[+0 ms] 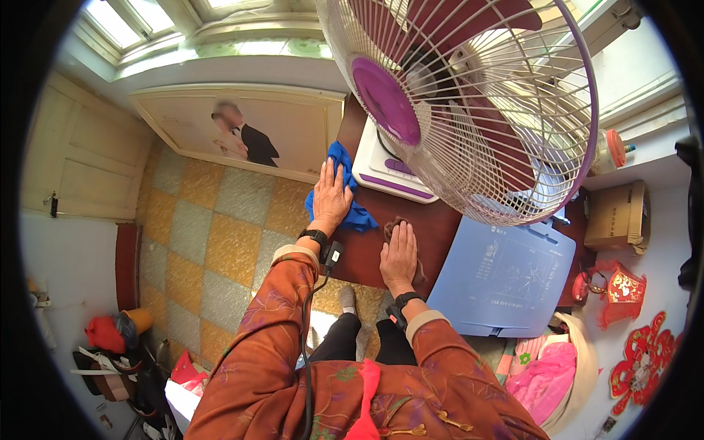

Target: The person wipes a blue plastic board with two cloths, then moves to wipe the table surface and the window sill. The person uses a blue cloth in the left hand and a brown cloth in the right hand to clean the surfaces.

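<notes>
My left hand (330, 197) lies flat over a bright blue cloth (360, 217), pressing it against the left edge of a reddish-brown wooden tabletop (352, 258). Part of the cloth bunches up beyond my fingertips. Further right, my right hand (400, 256) rests palm down on a crumpled brown cloth (421, 272), mostly hidden beneath it. Behind both hands stands an electric fan with a purple hub (385, 100) and a wire guard. Its white base (395, 190), with purple buttons, sits just beyond the hands.
A pale blue plastic lid or panel (500, 280) covers the table's right side. A cardboard box (616, 217) and a red lantern-like ornament (627, 289) are at the far right. Left of the table, a framed photograph (187, 124) leans against the wall on the checkered tile floor (231, 242).
</notes>
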`<act>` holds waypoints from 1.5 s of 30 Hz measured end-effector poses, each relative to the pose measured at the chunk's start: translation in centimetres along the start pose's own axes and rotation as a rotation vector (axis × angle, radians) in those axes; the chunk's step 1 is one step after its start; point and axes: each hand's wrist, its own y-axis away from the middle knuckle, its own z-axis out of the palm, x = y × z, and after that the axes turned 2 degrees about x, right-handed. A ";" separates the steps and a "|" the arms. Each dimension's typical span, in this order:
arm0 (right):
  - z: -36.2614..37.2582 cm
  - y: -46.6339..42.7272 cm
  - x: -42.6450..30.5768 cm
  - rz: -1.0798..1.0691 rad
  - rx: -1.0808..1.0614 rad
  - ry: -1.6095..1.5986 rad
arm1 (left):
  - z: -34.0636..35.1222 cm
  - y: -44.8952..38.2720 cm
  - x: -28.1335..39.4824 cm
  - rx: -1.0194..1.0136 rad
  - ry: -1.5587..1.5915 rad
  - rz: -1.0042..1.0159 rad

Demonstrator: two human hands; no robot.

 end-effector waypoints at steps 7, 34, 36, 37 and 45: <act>0.0 0.1 -0.1 0.009 0.000 -0.016 | 1.3 -5.5 -1.6 -0.080 0.023 0.064; 0.3 -3.2 5.1 0.201 0.093 0.007 | -3.5 14.8 8.6 -0.122 -0.003 0.136; 0.5 -1.2 2.2 0.062 0.018 -0.052 | -3.6 14.9 8.7 -0.120 -0.006 0.123; 0.5 -0.5 1.3 0.005 -0.095 -0.090 | -3.6 14.9 8.7 -0.126 0.006 0.112; 1.0 -0.3 -0.2 -0.022 0.009 -0.006 | -2.8 10.0 6.1 -0.030 0.004 0.002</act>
